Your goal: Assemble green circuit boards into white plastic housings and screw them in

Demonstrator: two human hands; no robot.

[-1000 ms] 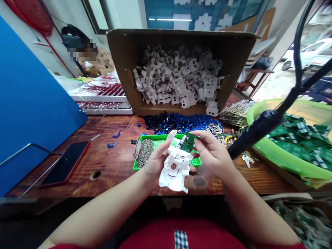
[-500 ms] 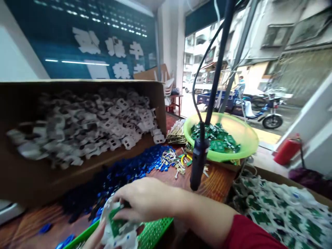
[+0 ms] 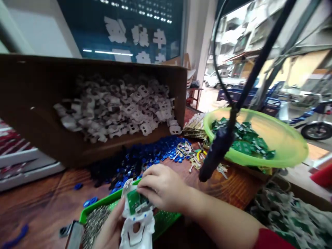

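Note:
My left hand is closed around the left side of a white plastic housing, held tilted over a green basket. Inside the housing's upper part sits a green circuit board, beside a dark part that I cannot make out. From the right, my right hand bends its fingers onto the housing's upper edge, the fingertips at the board. What lies under those fingertips is partly hidden. Many small metal screws fill the basket's left end.
A cardboard box of white housings lies behind blue plastic pieces. Right of these are small wired parts, a hanging black tool and a yellow-green bowl of circuit boards. Housings with boards fill a box at lower right.
The view has swung left and down, so the surroundings sit further right. The housing is turned, showing its lower half and the board. More of the basket and its screws shows.

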